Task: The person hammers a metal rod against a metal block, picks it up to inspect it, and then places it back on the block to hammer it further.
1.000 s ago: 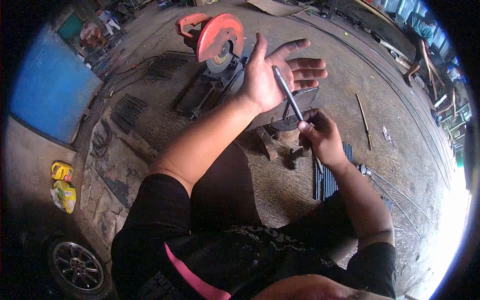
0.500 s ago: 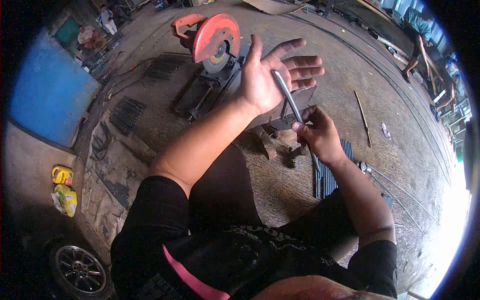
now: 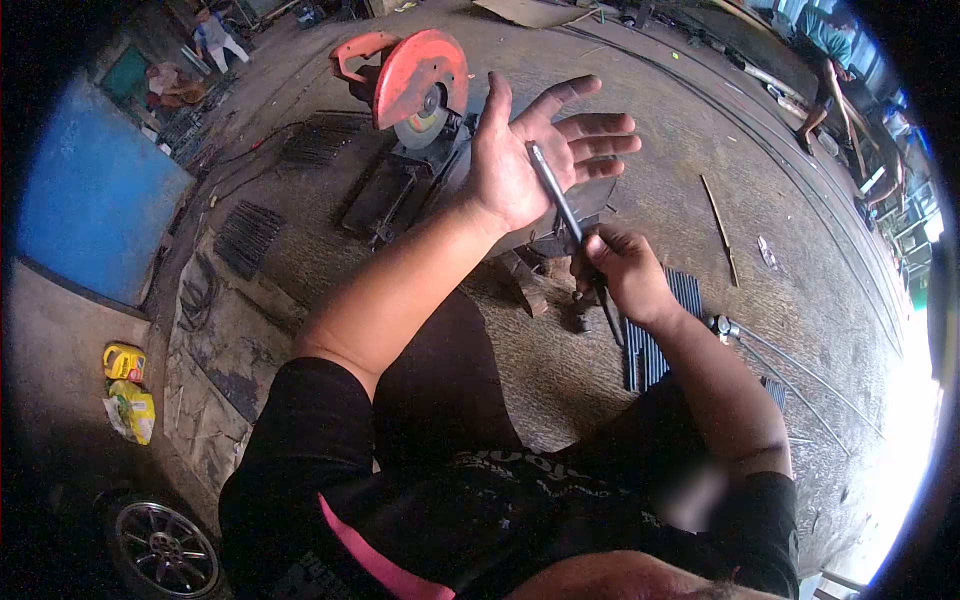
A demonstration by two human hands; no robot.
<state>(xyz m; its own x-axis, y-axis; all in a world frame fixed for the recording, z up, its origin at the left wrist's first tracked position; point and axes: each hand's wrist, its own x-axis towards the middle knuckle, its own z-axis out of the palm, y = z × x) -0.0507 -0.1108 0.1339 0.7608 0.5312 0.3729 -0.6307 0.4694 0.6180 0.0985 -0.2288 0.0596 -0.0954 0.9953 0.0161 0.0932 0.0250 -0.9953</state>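
Observation:
My left hand (image 3: pixel 515 172) is held out, palm showing and fingers spread. Against its palm lies the upper end of a metal rod (image 3: pixel 560 205), silvery at the tip and darker lower down. Thumb and fingers of my right hand (image 3: pixel 635 280) are closed round the rod's middle, and its lower end slants towards the floor. Beyond my left hand stands a cut-off saw (image 3: pixel 425 85) with a red guard and a round disc. Below my right hand, a row of dark cut rods (image 3: pixel 655 350) lies side by side on the floor.
Bundles of dark rods (image 3: pixel 248 238) lie left of the saw. Longer thin rods (image 3: pixel 790 375) and a thin stick (image 3: pixel 720 230) are on the right. A blue panel (image 3: pixel 95 190), a yellow container (image 3: pixel 124 361) and a wheel (image 3: pixel 165 545) are at left. People are in the background, including one person (image 3: pixel 832 60) at upper right.
The rod has turned slightly in my right hand, whose fingers have shifted round it. My left hand stays open under the rod's tip. The whole view has moved a little.

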